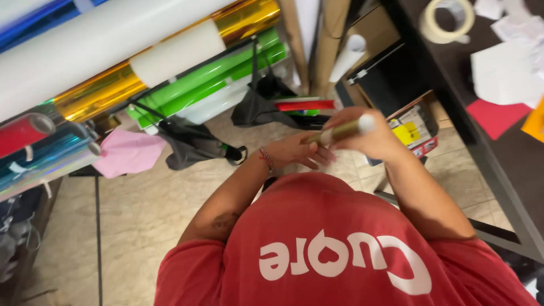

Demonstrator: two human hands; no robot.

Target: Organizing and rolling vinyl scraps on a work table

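Observation:
My right hand (368, 136) is closed around a thin roll of olive-gold film (343, 130) with a white core end showing at its right tip. My left hand (297, 152), with a red string bracelet at the wrist, touches the roll's left end, fingers curled at it. Both hands are held in front of my chest over a beige tiled floor (136, 221). I wear a red shirt with white lettering.
Large rolls of film lie on a rack at upper left: white (85, 39), gold (102, 90), green (209, 79), red (22, 133). A pink sheet (127, 152) and dark bags hang below. A dark table (510, 147) at right holds tape (447, 20), papers and a red sheet.

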